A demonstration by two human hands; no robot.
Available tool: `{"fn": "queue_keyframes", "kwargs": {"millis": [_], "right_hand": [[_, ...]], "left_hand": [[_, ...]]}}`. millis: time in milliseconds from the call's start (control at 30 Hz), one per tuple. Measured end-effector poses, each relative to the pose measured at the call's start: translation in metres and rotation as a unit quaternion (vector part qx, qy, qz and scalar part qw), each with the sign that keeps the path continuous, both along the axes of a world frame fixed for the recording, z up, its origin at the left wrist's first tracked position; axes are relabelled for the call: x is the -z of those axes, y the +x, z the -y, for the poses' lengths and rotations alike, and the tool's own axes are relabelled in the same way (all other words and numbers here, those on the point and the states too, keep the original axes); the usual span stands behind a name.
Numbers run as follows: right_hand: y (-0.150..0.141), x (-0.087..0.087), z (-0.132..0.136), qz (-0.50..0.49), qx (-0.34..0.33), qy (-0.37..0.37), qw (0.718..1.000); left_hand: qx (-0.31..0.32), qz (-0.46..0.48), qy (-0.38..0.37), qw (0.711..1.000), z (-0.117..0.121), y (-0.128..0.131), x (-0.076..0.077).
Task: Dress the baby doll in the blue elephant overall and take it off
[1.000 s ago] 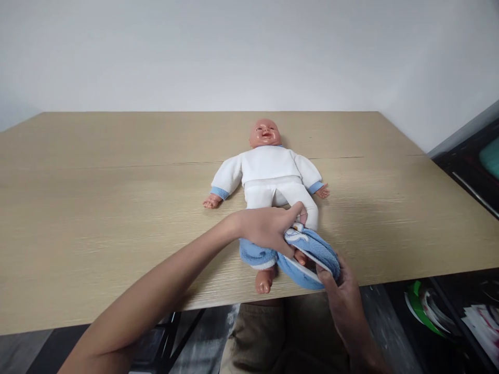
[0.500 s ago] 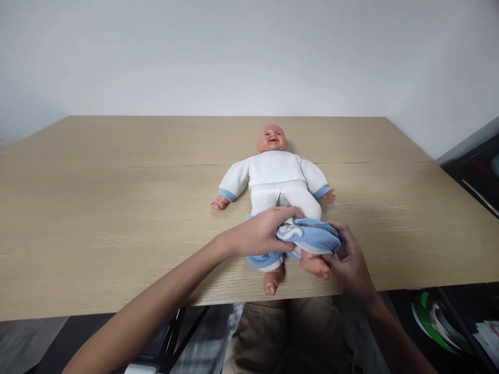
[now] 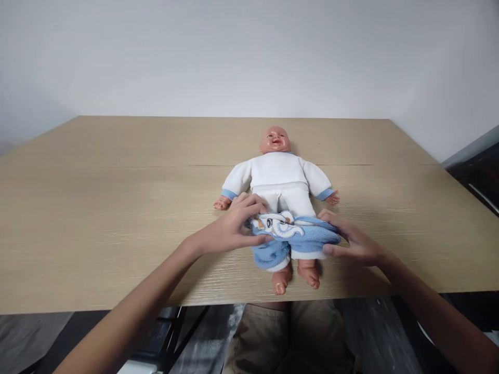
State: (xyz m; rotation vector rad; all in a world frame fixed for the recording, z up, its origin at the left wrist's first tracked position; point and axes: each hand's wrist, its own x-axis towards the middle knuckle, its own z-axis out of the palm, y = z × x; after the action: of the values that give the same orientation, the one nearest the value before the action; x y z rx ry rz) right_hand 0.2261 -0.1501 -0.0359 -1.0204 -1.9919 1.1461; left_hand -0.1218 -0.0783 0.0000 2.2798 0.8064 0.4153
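Note:
A baby doll [image 3: 278,171] lies on its back on the table, head towards the wall, in a white top with blue cuffs and white cloth over its thighs. Blue fleece pants [image 3: 312,236] with an elephant patch [image 3: 277,226] are bunched around its lower legs. Both bare feet stick out below the white hems. My left hand [image 3: 241,223] grips the pants' left edge beside the patch, thumb below and fingers above. At the opposite edge, my right hand [image 3: 346,239] has the blue fabric between thumb and fingers.
The wooden table [image 3: 117,218] reaches back to a pale wall [image 3: 234,57]. Its front edge runs just below the doll's feet, above my lap [image 3: 288,337]. A dark object [image 3: 479,171] stands beyond the table's right side.
My left hand has shifted left to the pants' edge, uncovering the elephant patch. My right hand has moved off the doll's foot to the pants' right edge. Both feet now lie side by side.

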Motion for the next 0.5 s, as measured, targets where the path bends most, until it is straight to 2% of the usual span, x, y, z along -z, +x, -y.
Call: {"fn": "queue_keyframes", "kwargs": {"millis": [100,167,267,400,500], "right_hand": [[-0.005,0.004,-0.014,-0.046,0.027,0.009,0.999],[-0.012,0.007,-0.028,-0.087,0.061,-0.015,0.994],[-0.022,0.013,-0.053,-0.159,0.121,-0.056,0.978],[-0.029,0.029,-0.077,-0.222,0.181,-0.110,0.952],[-0.030,0.042,-0.079,-0.244,0.220,-0.148,0.933]], "left_hand": [[0.004,0.047,-0.034,0.998,-0.008,-0.002,0.008],[-0.015,0.087,-0.091,0.992,-0.015,0.003,0.015],[-0.077,0.159,-0.168,0.970,-0.025,0.013,0.027],[-0.159,0.208,-0.179,0.948,-0.035,0.014,0.043],[-0.144,0.215,-0.235,0.937,-0.037,0.003,0.054]]}}
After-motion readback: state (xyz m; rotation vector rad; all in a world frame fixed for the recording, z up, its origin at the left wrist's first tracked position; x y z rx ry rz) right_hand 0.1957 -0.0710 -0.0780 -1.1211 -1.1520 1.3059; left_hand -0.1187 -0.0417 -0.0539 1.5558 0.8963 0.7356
